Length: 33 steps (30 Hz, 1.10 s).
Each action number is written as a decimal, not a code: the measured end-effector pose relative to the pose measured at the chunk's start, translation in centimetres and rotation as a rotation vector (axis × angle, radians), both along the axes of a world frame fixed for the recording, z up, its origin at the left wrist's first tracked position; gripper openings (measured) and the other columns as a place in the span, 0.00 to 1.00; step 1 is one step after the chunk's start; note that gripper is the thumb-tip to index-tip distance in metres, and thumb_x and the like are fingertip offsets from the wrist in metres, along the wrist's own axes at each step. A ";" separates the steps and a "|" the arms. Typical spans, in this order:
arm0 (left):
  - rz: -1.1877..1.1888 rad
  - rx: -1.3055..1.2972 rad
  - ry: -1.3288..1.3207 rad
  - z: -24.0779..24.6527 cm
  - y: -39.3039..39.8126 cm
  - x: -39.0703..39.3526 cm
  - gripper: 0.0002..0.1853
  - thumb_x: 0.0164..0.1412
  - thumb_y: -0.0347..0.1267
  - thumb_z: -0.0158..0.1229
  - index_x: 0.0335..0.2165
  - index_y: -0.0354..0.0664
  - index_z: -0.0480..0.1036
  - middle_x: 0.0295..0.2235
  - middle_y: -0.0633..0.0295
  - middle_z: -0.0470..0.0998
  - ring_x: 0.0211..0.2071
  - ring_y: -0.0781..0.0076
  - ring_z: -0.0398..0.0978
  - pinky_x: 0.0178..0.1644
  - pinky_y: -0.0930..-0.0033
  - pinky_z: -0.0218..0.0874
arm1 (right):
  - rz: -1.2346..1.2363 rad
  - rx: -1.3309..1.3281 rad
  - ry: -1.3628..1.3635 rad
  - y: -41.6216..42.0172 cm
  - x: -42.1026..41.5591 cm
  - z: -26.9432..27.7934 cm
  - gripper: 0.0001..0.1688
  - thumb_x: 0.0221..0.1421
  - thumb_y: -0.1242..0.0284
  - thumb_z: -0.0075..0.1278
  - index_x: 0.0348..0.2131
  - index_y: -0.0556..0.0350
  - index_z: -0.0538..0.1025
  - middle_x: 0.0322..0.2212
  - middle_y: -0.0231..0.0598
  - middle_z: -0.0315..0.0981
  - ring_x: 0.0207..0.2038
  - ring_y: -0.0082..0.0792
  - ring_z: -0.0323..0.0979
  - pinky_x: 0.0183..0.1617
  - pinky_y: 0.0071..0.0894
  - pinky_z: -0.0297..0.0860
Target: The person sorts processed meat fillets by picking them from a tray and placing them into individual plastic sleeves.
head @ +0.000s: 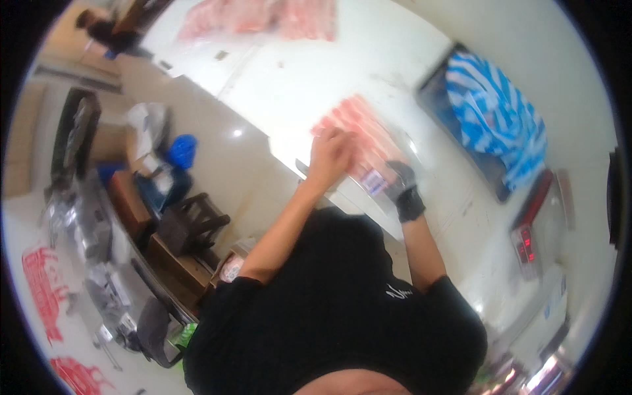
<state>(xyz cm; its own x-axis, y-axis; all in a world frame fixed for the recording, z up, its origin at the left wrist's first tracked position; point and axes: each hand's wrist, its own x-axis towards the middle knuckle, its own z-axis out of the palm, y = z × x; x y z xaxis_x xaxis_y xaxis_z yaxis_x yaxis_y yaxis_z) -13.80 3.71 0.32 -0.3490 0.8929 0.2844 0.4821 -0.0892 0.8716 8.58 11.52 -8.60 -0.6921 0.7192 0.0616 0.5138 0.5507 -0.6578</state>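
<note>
A flat pack of pink-and-white streaked slices (363,131), apparently meat in clear plastic, is in front of me over the white table. A white label with purple print (374,181) is on its near end. My right hand (402,183), in a dark glove, grips the pack's near right corner. Bare and with bent fingers, my left hand (332,150) lies against the pack's left side. Blur hides whether those fingers pinch it. Similar pink packs (261,19) lie at the table's far end.
A blue-and-white striped plastic bag (498,118) lies on a dark tray (474,158) at the right. Nearer is a device with a red digital display (526,247). Left of the table, a dark stool (192,222) and boxes (128,197) stand on the floor. Another person (103,34) is far left.
</note>
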 end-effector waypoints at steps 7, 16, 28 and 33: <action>-0.002 0.031 0.286 -2.9 1.6 -3.4 0.13 0.53 0.35 0.66 0.39 0.52 0.84 0.43 0.58 0.74 0.49 0.55 0.68 0.54 0.51 0.54 | 0.065 0.233 0.040 0.4 -0.7 0.8 0.10 0.54 0.64 0.55 0.31 0.49 0.82 0.22 0.44 0.76 0.25 0.50 0.74 0.30 0.48 0.70; -0.003 0.136 0.452 -5.8 2.3 -3.6 0.16 0.50 0.37 0.68 0.41 0.58 0.84 0.45 0.61 0.76 0.55 0.56 0.67 0.58 0.43 0.51 | 0.085 0.186 0.246 1.0 3.5 -8.3 0.17 0.64 0.73 0.47 0.51 0.58 0.73 0.45 0.48 0.75 0.45 0.43 0.75 0.49 0.42 0.74; 0.006 0.054 0.434 -3.7 1.7 -2.9 0.14 0.54 0.38 0.68 0.42 0.54 0.84 0.44 0.65 0.75 0.50 0.62 0.68 0.57 0.55 0.51 | -0.405 -0.766 0.839 -5.1 1.1 6.2 0.29 0.60 0.64 0.54 0.56 0.60 0.72 0.53 0.52 0.72 0.55 0.48 0.72 0.52 0.61 0.69; -0.108 0.028 0.427 -3.2 1.3 -3.3 0.21 0.51 0.41 0.70 0.45 0.53 0.83 0.48 0.64 0.74 0.55 0.61 0.65 0.60 0.55 0.49 | -0.510 -0.705 0.956 -5.8 0.0 6.8 0.32 0.59 0.75 0.57 0.61 0.61 0.68 0.52 0.46 0.73 0.57 0.41 0.71 0.55 0.45 0.72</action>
<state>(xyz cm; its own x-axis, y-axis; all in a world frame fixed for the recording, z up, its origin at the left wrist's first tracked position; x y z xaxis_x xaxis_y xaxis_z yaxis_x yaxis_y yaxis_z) -17.13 5.00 -2.89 -0.1000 0.9078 0.4073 0.7854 -0.1793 0.5924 8.63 5.71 -1.80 -0.2231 0.9672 -0.1216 -0.2711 -0.1814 -0.9453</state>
